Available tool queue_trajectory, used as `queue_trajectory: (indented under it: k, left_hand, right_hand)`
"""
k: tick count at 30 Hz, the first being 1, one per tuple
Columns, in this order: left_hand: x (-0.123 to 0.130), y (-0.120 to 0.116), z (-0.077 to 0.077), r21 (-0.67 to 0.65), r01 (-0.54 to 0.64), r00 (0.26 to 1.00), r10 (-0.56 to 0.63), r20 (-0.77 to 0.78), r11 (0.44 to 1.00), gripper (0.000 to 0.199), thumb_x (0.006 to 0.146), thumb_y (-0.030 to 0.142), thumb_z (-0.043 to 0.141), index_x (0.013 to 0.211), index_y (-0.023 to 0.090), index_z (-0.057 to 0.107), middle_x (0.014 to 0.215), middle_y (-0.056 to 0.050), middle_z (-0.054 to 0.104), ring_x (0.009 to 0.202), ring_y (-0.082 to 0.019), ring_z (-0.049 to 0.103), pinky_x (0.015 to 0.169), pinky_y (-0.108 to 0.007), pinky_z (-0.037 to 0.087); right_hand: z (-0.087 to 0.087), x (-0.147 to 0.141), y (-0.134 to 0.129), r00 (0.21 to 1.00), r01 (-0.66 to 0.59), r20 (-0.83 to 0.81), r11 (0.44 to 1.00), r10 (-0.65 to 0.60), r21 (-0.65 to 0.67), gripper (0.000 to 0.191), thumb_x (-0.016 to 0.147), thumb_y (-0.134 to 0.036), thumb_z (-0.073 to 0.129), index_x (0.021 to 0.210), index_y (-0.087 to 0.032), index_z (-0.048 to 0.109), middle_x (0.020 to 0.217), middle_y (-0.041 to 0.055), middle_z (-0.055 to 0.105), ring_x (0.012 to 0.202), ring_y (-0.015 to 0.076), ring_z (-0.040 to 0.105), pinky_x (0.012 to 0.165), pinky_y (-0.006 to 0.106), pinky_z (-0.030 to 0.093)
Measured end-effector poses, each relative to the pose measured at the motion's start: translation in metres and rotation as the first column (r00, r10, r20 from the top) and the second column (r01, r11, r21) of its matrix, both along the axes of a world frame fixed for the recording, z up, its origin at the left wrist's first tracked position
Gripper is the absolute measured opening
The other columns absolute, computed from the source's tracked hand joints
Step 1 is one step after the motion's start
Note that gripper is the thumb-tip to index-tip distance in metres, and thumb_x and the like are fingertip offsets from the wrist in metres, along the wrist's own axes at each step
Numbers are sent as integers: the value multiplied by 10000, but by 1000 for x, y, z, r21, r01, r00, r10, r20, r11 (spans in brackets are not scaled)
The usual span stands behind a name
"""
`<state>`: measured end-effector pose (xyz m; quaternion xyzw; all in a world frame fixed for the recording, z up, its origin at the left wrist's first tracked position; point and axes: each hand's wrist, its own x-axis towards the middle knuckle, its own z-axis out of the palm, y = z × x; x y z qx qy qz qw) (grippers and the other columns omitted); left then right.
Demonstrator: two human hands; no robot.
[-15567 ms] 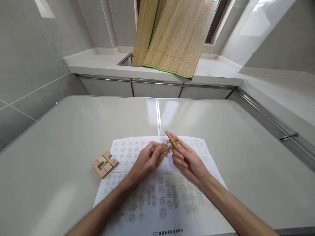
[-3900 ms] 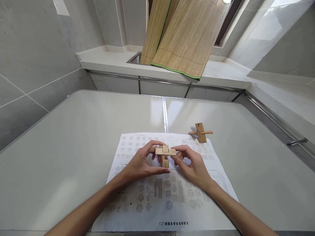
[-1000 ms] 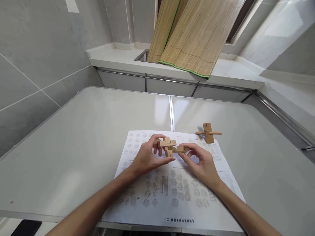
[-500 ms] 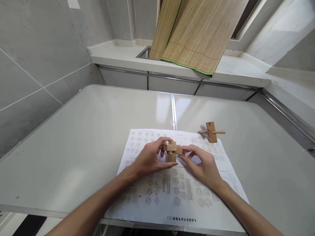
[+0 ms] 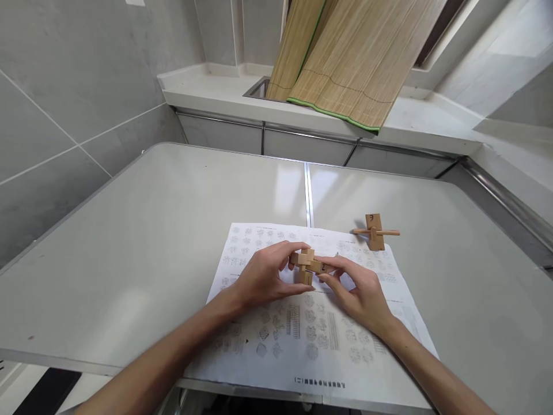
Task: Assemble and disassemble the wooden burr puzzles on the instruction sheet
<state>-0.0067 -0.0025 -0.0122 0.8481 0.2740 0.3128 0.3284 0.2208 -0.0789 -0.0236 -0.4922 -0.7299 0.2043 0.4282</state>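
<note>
Table, pale grey and glossy with rounded far corners (image 5: pixel 181 196), spreads wide to the left and right of a large white paper sheet printed with small grey diagrams (image 5: pixel 319 369), giving both elbows broad space sideways. The sheet's near side reaches the table's near edge; beyond its far side the surface runs on, split by a narrow silvery metal strip (image 5: pixel 309 196), towards a white counter (image 5: pixel 203 92). At the sheet's far right corner sits a brown wooden plank crossed by a thin stick (image 5: pixel 375 232), near the right hand (image 5: pixel 358 288) but apart from it.

A compact cluster of light-brown wooden blocks (image 5: pixel 305 259) is between the two hands, over the middle of the sheet; whether it touches the paper is hard to tell. The left hand (image 5: pixel 268 274) curves around it in a wide C, index finger at the far side, thumb stretched along the near side. The right hand pinches narrowly, thumb and forefinger on a light-brown wooden block marked 2 (image 5: pixel 320 267), which meets the cluster's right side. Both forearms slant inward from the lower corners.
</note>
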Motion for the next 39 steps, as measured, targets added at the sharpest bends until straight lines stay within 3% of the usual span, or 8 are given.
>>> queue_trajectory:
  k: [10, 15, 20, 24, 26, 31, 34, 39]
  left_hand:
    - [1, -4, 2, 73, 1, 1000, -1, -6, 997, 533, 806, 374, 883, 1244, 205, 631, 932, -10, 709, 790, -159, 622, 712, -296, 516]
    - [3, -5, 4, 73, -13, 1000, 14, -12, 997, 499, 815, 384, 863, 1232, 220, 644, 996, -46, 703, 854, -194, 639, 764, -340, 554]
    - [3, -4, 7, -77, 35, 999, -32, 37, 996, 581, 773, 390, 902, 1273, 233, 650, 1121, -71, 717, 888, -191, 661, 798, -356, 596]
    - [4, -6, 6, -281, 56, 993, -23, 119, 958, 643, 739, 429, 937, 1269, 194, 659, 1071, -62, 745, 723, -136, 651, 611, -278, 594]
    - [5, -6, 6, -335, 57, 984, 5, 180, 941, 673, 726, 428, 948, 1282, 185, 657, 1091, -68, 743, 718, -131, 665, 600, -270, 605]
    - [5, -5, 10, -339, 103, 970, -19, 243, 935, 674, 731, 373, 950, 1302, 194, 641, 1138, -75, 729, 752, -135, 665, 699, -309, 632]
    - [4, -5, 12, -289, 127, 975, -65, 214, 949, 640, 760, 362, 930, 1301, 214, 622, 1145, -70, 717, 805, -156, 657, 765, -340, 613]
    - [2, -5, 17, -205, 204, 963, -159, 219, 957, 582, 859, 301, 844, 1372, 246, 575, 1257, -95, 700, 1105, -248, 675, 967, -406, 561]
  right_hand:
    - [3, -2, -2, 997, -63, 40, 992, 59, 113, 279, 1025, -153, 605, 1275, -267, 655, 914, 25, 759, 644, 159, 641, 520, 267, 527]
    - [2, -3, -4, 998, -62, 21, 996, 60, 67, 264, 1039, -177, 586, 1272, -285, 648, 956, 44, 764, 668, 176, 663, 530, 288, 539]
    - [-3, -2, -6, 999, 6, -52, 1000, -6, 12, 228, 1041, -242, 612, 1259, -283, 665, 860, 31, 719, 707, 198, 667, 574, 311, 546]
    - [-4, -2, -5, 980, 71, -185, 997, -77, -40, 154, 1067, -304, 587, 1193, -270, 671, 795, 2, 656, 675, 178, 639, 669, 330, 560]
    - [-3, -2, -2, 971, 95, -211, 992, -111, -83, 181, 1080, -345, 558, 1214, -262, 646, 810, 4, 637, 680, 176, 625, 676, 328, 556]
    - [-2, -2, 2, 990, 14, -139, 987, -37, -163, 220, 1092, -406, 514, 1134, -236, 647, 841, 29, 632, 716, 189, 615, 689, 337, 538]
    - [-1, -1, 1, 984, -43, -179, 970, -1, -240, 258, 1108, -437, 465, 1066, -237, 622, 783, 17, 626, 658, 182, 583, 632, 322, 495]
    - [6, -1, 1, 940, -213, -330, 899, 82, -382, 310, 1126, -489, 399, 1007, -248, 554, 666, -33, 584, 591, 164, 530, 625, 311, 458]
